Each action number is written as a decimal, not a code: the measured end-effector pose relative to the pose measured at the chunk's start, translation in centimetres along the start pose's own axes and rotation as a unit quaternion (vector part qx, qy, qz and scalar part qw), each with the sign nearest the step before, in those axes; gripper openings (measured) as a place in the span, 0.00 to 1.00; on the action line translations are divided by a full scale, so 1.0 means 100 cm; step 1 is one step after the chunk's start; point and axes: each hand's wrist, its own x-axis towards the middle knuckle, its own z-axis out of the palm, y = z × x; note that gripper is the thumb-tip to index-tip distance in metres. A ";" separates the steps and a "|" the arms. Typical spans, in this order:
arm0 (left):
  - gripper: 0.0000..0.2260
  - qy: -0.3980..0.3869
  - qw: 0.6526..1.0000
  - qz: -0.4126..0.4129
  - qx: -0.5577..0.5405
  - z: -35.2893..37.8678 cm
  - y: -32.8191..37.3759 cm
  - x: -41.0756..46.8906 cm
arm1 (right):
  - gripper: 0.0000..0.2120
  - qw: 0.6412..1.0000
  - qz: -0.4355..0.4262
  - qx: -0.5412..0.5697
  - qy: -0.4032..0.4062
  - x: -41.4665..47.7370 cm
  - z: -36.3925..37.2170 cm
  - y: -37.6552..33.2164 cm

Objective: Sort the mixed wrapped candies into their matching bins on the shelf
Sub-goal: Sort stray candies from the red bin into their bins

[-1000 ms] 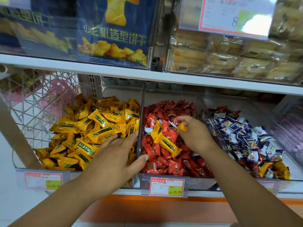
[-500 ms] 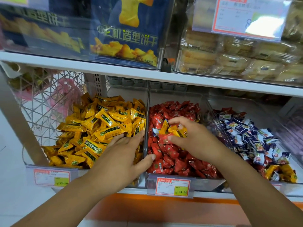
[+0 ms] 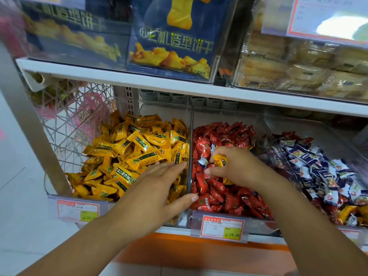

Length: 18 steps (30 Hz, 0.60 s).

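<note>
"Right hand [image 3: 239, 169], item one: how did you enter it?"

"Fingers curled, pinching one yellow-wrapped candy [image 3: 220, 161] at the fingertips, held just above the heap of red candies [image 3: 221, 136] in the middle bin. One blue-and-white candy [image 3: 203, 162] lay just beside those fingertips, on the red heap; whether the hand touched it, I could not tell."

"And the left hand [image 3: 159, 188]?"

"Flat and released, fingers straight, resting on the front of the yellow candies [image 3: 135, 152] in the left bin. Its thumb reached across the clear divider [image 3: 190, 136] to the front edge of the red side."

"Item three, the right bin?"

"Mostly blue-and-white candies [image 3: 318, 166], with red ones mixed in and a few yellow strays [image 3: 346, 213] at the front corner. One further yellow wrapper [image 3: 227, 181] showed under the right hand, among the red."

"Fixtures?"

"One shelf board [image 3: 139, 78], white, above the bins, carrying a blue biscuit box [image 3: 175, 40] and clear-wrapped pastries [image 3: 298, 68]. One price tag [image 3: 222, 228] on the middle bin's front, reading 24.90; a second tag [image 3: 77, 211] on the left bin, blurred. One wire basket [image 3: 75, 120] stood left of the yellow candies."
</note>
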 end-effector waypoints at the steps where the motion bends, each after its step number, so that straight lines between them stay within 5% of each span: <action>1: 0.43 0.003 1.000 0.008 0.001 0.000 -0.002 -0.001 | 0.13 1.000 -0.006 0.017 0.019 0.000 0.000 0.000; 6: 0.35 0.046 0.998 0.048 0.009 -0.004 -0.019 -0.009 | 0.07 0.985 -0.047 0.092 0.135 -0.012 -0.013 -0.015; 10: 0.29 0.052 0.989 0.038 0.136 -0.009 -0.034 -0.011 | 0.02 0.958 -0.102 0.174 0.202 -0.013 -0.014 -0.036; 14: 0.26 0.020 0.983 -0.014 0.182 -0.013 -0.040 -0.014 | 0.03 0.938 -0.150 0.237 0.203 0.002 0.001 -0.068; 18: 0.34 0.007 0.984 -0.075 0.163 -0.016 -0.049 -0.016 | 0.05 0.955 -0.179 0.179 0.156 0.028 0.013 -0.099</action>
